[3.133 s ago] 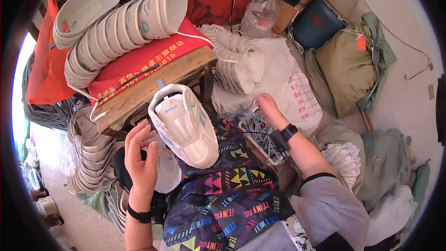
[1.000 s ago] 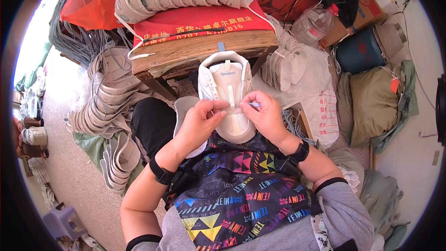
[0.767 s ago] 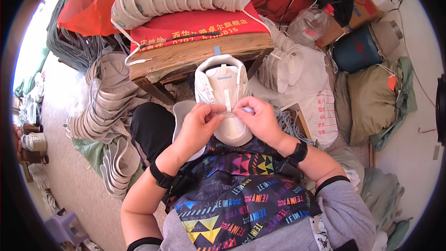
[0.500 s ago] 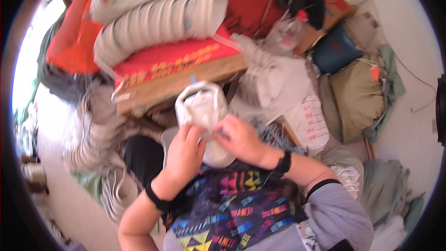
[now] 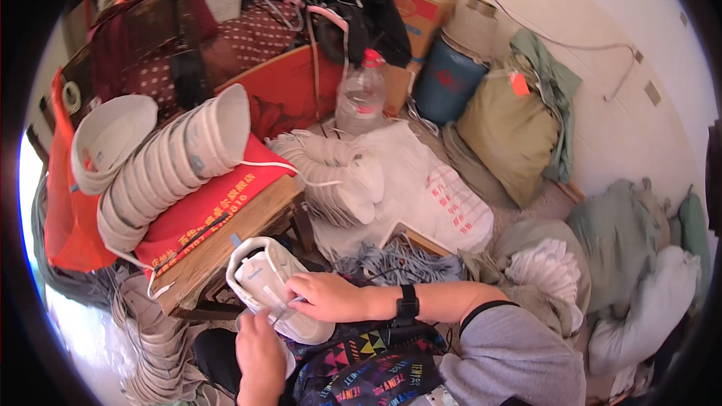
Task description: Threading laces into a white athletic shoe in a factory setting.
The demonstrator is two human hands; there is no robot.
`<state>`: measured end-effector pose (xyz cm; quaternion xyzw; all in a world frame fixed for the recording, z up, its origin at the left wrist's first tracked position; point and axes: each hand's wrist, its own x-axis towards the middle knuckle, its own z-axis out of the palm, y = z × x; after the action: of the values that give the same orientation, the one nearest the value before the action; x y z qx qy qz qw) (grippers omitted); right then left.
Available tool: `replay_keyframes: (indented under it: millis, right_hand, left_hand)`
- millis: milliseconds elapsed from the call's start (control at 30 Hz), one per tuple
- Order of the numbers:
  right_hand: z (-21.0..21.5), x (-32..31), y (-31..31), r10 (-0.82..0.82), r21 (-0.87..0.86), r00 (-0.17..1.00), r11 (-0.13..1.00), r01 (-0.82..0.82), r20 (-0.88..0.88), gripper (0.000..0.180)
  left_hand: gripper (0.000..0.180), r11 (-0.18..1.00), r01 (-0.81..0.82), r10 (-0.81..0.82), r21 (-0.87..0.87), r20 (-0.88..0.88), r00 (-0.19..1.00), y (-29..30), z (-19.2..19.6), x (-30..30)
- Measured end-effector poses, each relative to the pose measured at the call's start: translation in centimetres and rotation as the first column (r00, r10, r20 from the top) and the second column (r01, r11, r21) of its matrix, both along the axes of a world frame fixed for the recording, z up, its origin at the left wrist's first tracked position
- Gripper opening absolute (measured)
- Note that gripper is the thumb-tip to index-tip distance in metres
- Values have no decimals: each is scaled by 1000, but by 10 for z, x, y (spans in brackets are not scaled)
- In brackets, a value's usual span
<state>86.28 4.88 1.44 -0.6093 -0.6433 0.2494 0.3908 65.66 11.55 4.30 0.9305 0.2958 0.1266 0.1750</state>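
Clock positions are from the shoe, 12 = top of view. White-beige shoe (image 5: 265,277) sits low and left of centre, heel up at 11, toe toward 5, toe end in front of the dark patterned apron (image 5: 353,361). Both hands on the job. Right hand (image 5: 325,298) comes in from 3, thumb and fingertips pinching a small grey-blue strip (image 5: 299,300) over the tongue area; too small to identify. Left hand (image 5: 259,353) at 7, fingers bent against the shoe's side; can't tell if it grips anything. Black watch (image 5: 407,304) on right wrist.

Wooden tabletop (image 5: 216,257) just beside the heel at 10, red cloth (image 5: 207,210) on it, nested row of pale shoe uppers (image 5: 169,177) on the cloth. Orange bag (image 5: 69,218) farther out at 10. More uppers in a second stack (image 5: 331,180) at 1, on white sack (image 5: 410,180). Grey lace bundle (image 5: 398,265) at 2–3, by an open box (image 5: 426,244). Clear bottle (image 5: 362,98), red cap, at 1, well apart. Blue bucket (image 5: 450,86) past 1, olive sack (image 5: 508,135) at 2.
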Motion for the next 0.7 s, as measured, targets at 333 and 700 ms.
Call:
replay_keyframes:
  millis: [333,700]
  right_hand:
    - [-31,36,-21,-145,-31,986,988,148,83,17]
    - [-67,151,-95,-365,-261,689,734,627,626,13]
  left_hand:
    - [9,168,-76,459,-983,9,888,39,34,-45]
    - [18,327,-357,703,-875,-27,711,142,13,-155]
